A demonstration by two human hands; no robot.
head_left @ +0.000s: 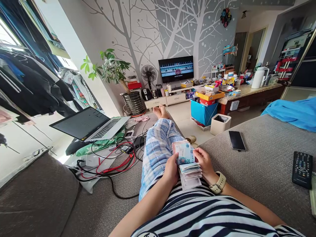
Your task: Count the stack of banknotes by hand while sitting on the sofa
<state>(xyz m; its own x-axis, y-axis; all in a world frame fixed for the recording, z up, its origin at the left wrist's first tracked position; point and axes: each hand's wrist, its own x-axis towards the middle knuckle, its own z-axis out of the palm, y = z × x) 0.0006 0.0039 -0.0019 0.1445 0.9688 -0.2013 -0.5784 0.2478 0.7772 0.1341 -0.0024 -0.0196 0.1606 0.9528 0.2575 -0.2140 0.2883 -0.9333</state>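
Over my lap I hold a stack of banknotes (186, 154) with both hands. Its upper part stands up, a bluish-green note in front and pinkish ones behind; the lower ends fan toward my belly. My left hand (172, 168) is closed on the stack's left side, thumb along the edge. On the right side my right hand (203, 163) pinches the upper notes between thumb and fingers, a pale watch (218, 183) on its wrist. How many notes each hand grips is hidden.
On the grey sofa, an open laptop (91, 126) and tangled cables (118, 161) lie left of my legs. To the right are a phone (237, 140), a remote control (302, 169) and a blue cloth (293, 112). A white bin (220, 124) stands beyond the sofa.
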